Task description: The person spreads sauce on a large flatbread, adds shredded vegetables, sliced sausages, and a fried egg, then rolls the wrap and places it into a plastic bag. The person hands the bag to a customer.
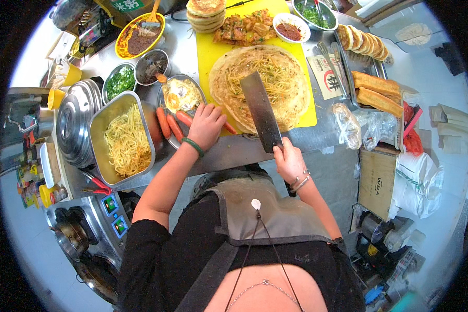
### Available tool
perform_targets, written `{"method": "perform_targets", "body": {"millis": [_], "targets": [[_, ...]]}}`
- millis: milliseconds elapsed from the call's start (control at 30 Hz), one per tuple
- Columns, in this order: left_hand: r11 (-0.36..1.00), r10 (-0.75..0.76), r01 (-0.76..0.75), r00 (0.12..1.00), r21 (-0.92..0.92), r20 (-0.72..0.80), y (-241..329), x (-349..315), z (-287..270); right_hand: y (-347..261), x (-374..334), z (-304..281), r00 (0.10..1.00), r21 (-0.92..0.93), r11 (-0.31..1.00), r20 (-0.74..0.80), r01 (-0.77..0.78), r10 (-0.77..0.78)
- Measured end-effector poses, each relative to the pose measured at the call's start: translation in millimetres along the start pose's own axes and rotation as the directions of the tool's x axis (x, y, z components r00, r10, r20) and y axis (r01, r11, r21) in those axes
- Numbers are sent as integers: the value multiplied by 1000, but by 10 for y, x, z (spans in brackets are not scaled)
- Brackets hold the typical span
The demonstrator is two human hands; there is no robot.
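Observation:
My right hand point(290, 162) grips a wide cleaver point(261, 106), whose blade lies over the near part of a round flatbread point(229, 99) topped with shredded noodles or potato strips point(281, 86). The flatbread rests on a yellow cutting board point(308, 112). My left hand point(205, 127) is closed over a sausage point(184, 117) at the board's near left corner; reddish ends stick out on both sides of the hand, and its middle is hidden. More sausages point(164, 122) lie just left of it, at the edge of a metal plate with a fried egg point(181, 96).
A steel tub point(148, 132) of noodle-like strips stands left, near bowls of chopped greens point(120, 80) and dark sauce point(152, 66). Behind the flatbread are fried meat pieces point(247, 28) and stacked flatbreads point(207, 14). Fried dough sticks point(379, 99) fill a tray right. A stove point(101, 218) is lower left.

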State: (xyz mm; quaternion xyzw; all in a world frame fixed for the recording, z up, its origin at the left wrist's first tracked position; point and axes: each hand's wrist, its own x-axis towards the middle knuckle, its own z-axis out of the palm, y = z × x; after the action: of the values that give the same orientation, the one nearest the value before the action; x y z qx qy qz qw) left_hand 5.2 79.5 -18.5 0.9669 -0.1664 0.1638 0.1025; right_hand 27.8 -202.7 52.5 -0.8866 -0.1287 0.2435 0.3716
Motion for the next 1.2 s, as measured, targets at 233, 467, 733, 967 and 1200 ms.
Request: {"method": "perform_targets", "body": {"millis": [233,467,733,967,1200], "targets": [[970,-177,182,983,-164,42,-69,128,-229,275,-73,-75,993,-92,990,-47,104,-109],[911,-362,318,922,-262,-141,-559,1077,-1,370,249,-580,884,-636,704,-71,317,-463],[920,-57,92,993,-381,103,-488,1490,204,680,581,-1109,764,-779,411,130,473,-632],[803,57,254,868,-539,493,135,1697,169,498,904,-1363,607,-710,301,221,637,-763],[685,-94,399,878,-610,469,13,1857,275,523,935,-1498,562,-653,304,226,693,-795]]}}
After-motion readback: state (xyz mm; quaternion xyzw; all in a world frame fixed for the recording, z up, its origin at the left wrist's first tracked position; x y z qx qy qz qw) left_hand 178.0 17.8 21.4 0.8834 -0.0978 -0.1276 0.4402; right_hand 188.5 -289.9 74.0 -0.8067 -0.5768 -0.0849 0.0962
